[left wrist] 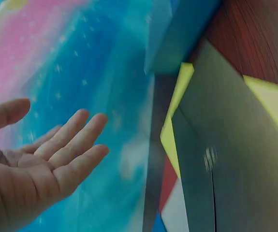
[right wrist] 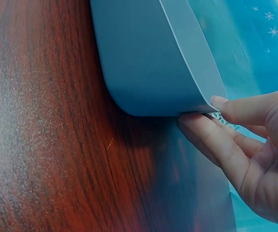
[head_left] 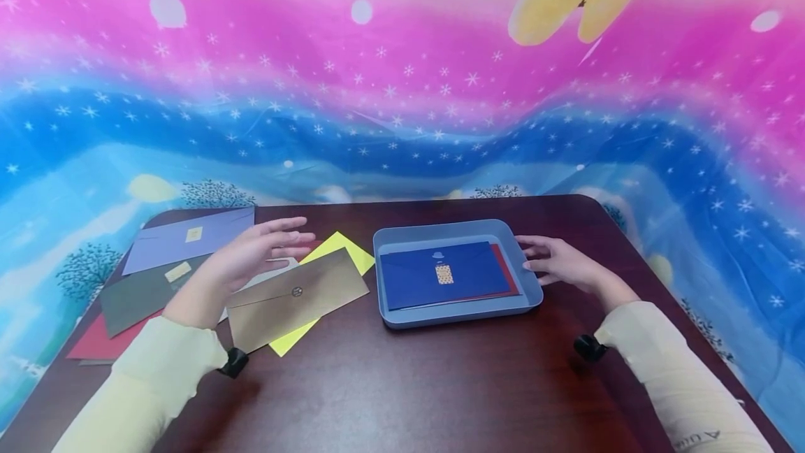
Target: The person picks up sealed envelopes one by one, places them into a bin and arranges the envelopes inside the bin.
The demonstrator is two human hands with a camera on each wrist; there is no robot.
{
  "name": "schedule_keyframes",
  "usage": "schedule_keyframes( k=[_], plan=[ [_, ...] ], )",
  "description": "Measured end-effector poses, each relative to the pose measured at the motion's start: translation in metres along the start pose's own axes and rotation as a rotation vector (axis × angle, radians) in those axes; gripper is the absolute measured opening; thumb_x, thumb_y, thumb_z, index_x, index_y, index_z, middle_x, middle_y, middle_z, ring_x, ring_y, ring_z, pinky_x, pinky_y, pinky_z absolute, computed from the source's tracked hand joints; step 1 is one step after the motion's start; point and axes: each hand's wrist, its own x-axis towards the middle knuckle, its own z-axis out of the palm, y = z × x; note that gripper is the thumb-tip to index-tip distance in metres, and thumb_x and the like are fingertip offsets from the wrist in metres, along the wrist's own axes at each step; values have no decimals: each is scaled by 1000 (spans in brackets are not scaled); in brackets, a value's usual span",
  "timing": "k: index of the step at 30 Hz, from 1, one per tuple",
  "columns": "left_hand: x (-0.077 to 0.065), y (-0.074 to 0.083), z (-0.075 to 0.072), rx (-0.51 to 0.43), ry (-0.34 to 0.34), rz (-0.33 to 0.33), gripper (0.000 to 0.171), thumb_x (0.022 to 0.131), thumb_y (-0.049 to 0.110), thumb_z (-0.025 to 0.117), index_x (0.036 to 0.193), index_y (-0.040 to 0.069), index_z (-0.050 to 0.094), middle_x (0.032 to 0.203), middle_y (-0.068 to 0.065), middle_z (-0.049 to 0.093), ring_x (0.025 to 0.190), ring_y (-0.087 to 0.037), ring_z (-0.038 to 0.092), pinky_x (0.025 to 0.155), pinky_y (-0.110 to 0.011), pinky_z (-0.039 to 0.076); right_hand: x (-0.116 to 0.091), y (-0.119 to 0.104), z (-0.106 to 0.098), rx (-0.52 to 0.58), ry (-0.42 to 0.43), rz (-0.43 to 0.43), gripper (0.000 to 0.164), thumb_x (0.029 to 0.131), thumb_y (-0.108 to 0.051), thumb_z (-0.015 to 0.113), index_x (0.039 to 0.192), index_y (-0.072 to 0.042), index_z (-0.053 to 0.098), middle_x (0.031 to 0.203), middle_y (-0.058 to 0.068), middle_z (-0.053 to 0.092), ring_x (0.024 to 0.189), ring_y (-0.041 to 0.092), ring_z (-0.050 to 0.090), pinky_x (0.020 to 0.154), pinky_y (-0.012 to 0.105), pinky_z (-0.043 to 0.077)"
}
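A blue-grey tray (head_left: 462, 313) stands on the table, holding a dark blue envelope (head_left: 409, 278) with a patterned seal on top of a red one (head_left: 505, 268). My right hand (head_left: 566, 264) pinches the tray's right wall, thumb (right wrist: 247, 108) at the rim and fingers against the outside. Over the left-hand envelopes hovers my left hand (head_left: 245, 257), palm turned inward and fingers (left wrist: 76, 164) loosely extended, with nothing in it. Nearest it lies a brown-gold envelope (head_left: 302, 303) with a round emblem, overlapping a yellow envelope (head_left: 339, 243).
Farther left are a lavender envelope (head_left: 189, 236), a dark grey one (head_left: 132, 299) and a red one (head_left: 113, 338), overlapping one another. A white envelope shows partly beneath my left hand. The dark wooden table (head_left: 390, 397) meets a colourful snowflake-patterned cloth (head_left: 402, 110) behind.
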Motion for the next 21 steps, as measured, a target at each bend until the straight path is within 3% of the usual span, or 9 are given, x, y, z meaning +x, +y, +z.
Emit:
schedule_keyframes(
  k=[4, 9, 15, 21],
  plan=[
    [-4, -9, -10, 180, -22, -38, 58, 109, 24, 50, 158, -3, 31, 151, -28, 45, 135, -42, 50, 114, -64, 30, -1, -2, -1, 4, -1, 3, 65, 104, -6, 59, 159, 3, 26, 141, 36, 48, 110, 35, 67, 83, 43, 60],
    [-7, -16, -17, 311, -60, -68, 63, 105, 22, 60, 155, -6, 35, 149, -29, 48, 136, -46, 47, 110, -65, 36, -1, -1, 0, 8, -5, 10, 65, 104, -5, 58, 160, 2, 26, 142, 36, 48, 110, 35, 67, 83, 43, 60],
    [-9, -26, -24, 579, -67, -57, 66, 94, 18, 74, 145, -14, 46, 141, -33, 53, 131, -50, 49, 102, -60, 46, -1, 1, 0, -3, -5, 13, 65, 104, -5, 58, 160, 2, 25, 143, 36, 47, 112, 37, 66, 84, 44, 60],
    [-12, -38, -23, 811, -5, -185, 71, 78, 19, 90, 135, -9, 58, 131, -34, 58, 123, -52, 53, 97, -63, 48, 0, 0, -1, -3, -9, 6, 65, 104, -6, 59, 160, 1, 26, 144, 36, 46, 114, 38, 65, 85, 44, 60]
  ],
)
